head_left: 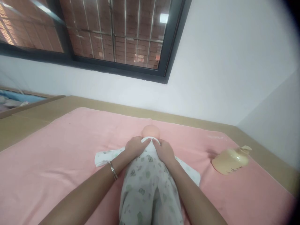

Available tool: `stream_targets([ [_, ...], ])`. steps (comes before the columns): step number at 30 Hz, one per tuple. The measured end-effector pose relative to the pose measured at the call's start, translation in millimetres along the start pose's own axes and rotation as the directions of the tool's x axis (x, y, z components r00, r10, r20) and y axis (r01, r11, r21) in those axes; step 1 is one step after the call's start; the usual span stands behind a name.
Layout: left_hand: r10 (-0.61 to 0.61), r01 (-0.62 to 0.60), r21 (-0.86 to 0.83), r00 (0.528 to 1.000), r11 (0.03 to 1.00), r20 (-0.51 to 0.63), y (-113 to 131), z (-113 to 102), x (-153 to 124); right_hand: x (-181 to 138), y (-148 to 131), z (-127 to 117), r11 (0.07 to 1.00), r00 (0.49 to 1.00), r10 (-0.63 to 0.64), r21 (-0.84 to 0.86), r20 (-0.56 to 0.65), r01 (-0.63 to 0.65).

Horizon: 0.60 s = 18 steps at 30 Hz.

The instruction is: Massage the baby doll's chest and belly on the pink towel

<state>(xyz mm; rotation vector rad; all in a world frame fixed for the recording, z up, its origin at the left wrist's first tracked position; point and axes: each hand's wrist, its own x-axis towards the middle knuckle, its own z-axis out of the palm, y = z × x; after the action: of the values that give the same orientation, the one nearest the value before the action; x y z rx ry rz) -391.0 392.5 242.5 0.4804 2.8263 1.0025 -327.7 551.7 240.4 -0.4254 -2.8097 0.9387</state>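
Note:
A baby doll lies on its back on a pink sheet, head away from me, dressed in a white patterned garment. My left hand pinches the garment's collar on the left side of the neck. My right hand grips the collar on the right side. Both hands have fingers curled into the fabric, close together just below the doll's head. A metal bangle sits on my left wrist. The doll's sleeves spread out to either side beneath my forearms.
A cream plastic jug lies tipped on the sheet at the right. The sheet covers a tan surface against a white wall, with a dark-framed window above. Bedding shows at far left.

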Motion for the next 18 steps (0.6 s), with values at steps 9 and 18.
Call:
stream_targets([
  [9, 0.026, -0.026, 0.083, 1.0, 0.996, -0.003, 6.2, -1.4, -3.3, -0.5, -1.7, 0.1, 0.999, 1.0, 0.002, -0.042, -0.017, -0.002],
  [18, 0.02, -0.02, 0.169, 1.0, 0.985, 0.0, 10.1, -1.9, -4.3, -3.4, -4.4, 0.3, 0.995, 0.999, 0.014, -0.096, -0.048, -0.019],
])
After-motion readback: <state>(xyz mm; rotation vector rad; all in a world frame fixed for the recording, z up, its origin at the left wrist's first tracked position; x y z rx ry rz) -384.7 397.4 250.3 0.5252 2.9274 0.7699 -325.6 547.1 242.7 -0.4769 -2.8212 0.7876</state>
